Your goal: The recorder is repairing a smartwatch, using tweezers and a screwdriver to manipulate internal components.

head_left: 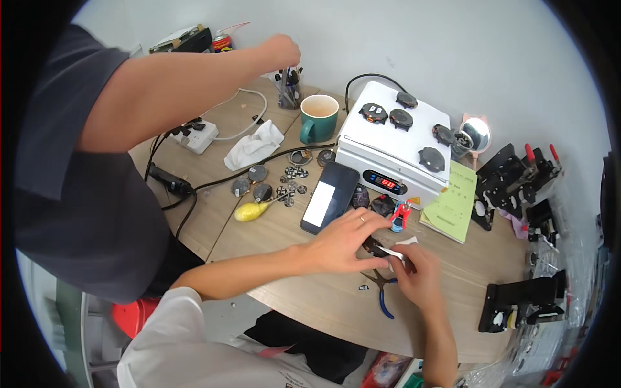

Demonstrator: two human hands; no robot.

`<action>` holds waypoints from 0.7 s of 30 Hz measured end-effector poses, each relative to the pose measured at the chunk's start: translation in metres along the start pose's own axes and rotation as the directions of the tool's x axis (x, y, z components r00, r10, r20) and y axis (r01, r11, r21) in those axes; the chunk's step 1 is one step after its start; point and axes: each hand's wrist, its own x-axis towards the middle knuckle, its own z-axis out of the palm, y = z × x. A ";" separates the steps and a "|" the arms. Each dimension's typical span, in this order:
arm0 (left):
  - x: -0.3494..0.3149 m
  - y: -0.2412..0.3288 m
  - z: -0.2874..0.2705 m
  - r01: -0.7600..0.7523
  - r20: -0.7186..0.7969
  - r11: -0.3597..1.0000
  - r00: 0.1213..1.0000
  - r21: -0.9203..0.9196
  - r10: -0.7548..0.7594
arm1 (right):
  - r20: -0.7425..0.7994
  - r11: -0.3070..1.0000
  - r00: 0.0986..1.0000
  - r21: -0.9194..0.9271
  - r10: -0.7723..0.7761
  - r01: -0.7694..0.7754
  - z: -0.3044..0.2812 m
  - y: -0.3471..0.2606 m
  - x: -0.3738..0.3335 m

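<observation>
My left hand (346, 242), with a ring on one finger, grips a dark round watch case (372, 246) by its edges just above the table. Close beside it, my right hand (417, 270) pinches a folded white tissue-like piece (396, 253) against the watch case. Its fingertips are partly hidden, and I cannot tell whether a tool is inside the white piece. Blue-handled pliers (381, 292) lie opened on the table below my hands. A small red and blue tool (400, 216) rests just beyond my left fingers. To the left of it lies a black smartphone (330, 197).
A white heating plate (394, 145) bears several watch cases. Left stand a green mug (319, 119), loose watch parts (291, 178) and a yellow blower bulb (251, 211). Right are a green notebook (453, 204) and black clamp fixtures (524, 297). A co-worker's hand (279, 52) reaches over a pen holder (289, 90).
</observation>
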 end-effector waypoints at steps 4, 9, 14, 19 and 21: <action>-0.011 -0.007 0.004 0.054 0.082 0.998 0.995 0.037 -0.057 | 0.024 0.998 0.998 0.024 0.051 -0.051 -0.003 -0.002 -0.005; -0.019 -0.011 0.006 0.150 0.161 0.984 0.978 -0.095 -0.134 | 0.028 0.997 0.999 -0.057 -0.045 0.046 0.004 0.005 -0.007; -0.015 -0.009 0.002 0.226 0.149 0.931 0.971 -0.287 -0.190 | 0.011 0.991 0.993 -0.073 -0.116 0.116 0.005 0.001 -0.008; -0.011 -0.006 0.001 0.455 0.351 0.678 0.888 -0.577 -0.298 | -0.023 0.994 0.997 -0.081 -0.078 0.076 0.003 0.002 -0.018; -0.011 -0.008 0.011 0.555 0.439 0.484 0.831 -0.676 -0.341 | -0.050 0.997 0.998 -0.066 -0.049 0.045 0.004 0.003 -0.023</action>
